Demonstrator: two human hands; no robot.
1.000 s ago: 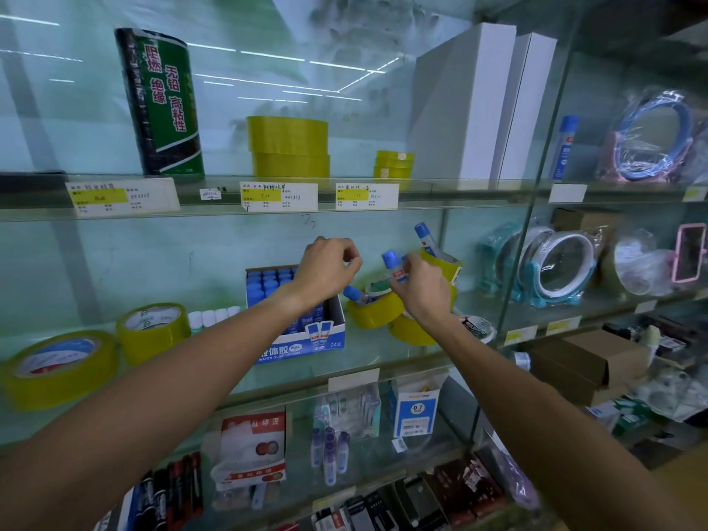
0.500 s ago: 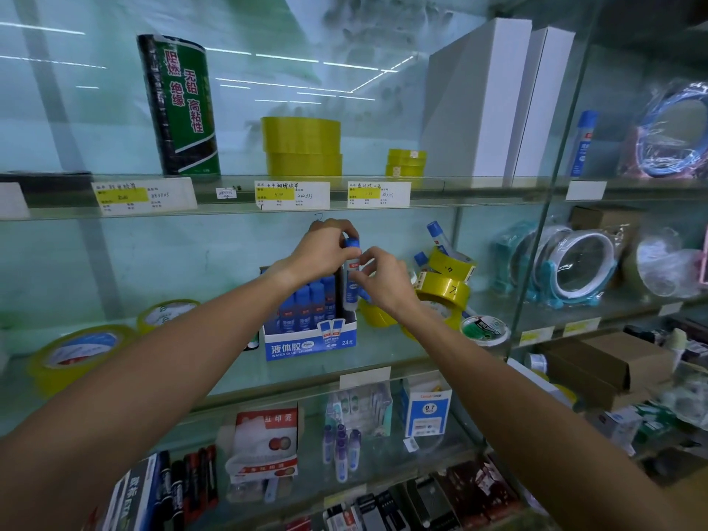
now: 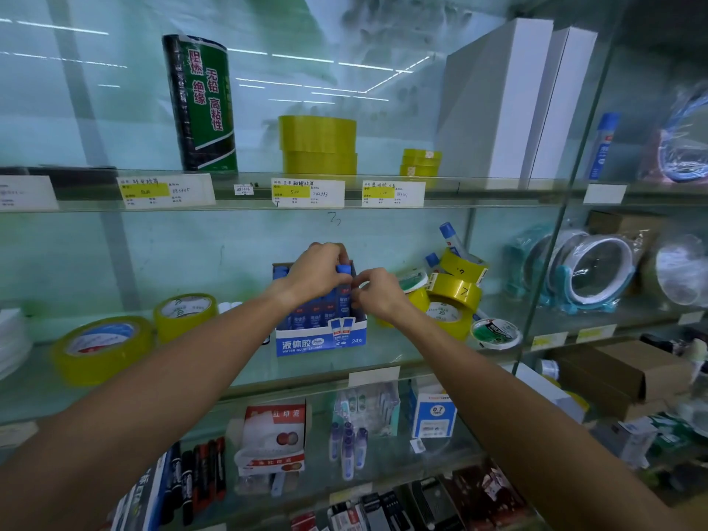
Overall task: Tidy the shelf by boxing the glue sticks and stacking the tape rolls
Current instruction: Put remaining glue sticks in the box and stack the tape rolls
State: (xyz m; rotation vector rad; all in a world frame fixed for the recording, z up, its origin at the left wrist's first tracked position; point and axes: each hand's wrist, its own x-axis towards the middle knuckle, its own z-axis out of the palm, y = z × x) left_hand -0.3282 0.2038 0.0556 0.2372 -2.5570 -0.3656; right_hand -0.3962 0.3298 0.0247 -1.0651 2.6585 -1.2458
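The loose tape rolls [image 3: 101, 348] at the left of the shelf [image 3: 245, 371] are untouched. My left hand [image 3: 316, 272] pinches the blue cap of a glue stick [image 3: 343, 289] standing in the glue box [image 3: 321, 339] at mid-shelf. I judge the stick light, rigid and smooth; the cap is the surest hold. My right hand [image 3: 377, 295] is curled just beside it; whether it touches the stick I cannot tell. More tape rolls [image 3: 454, 297] lie jumbled at the right.
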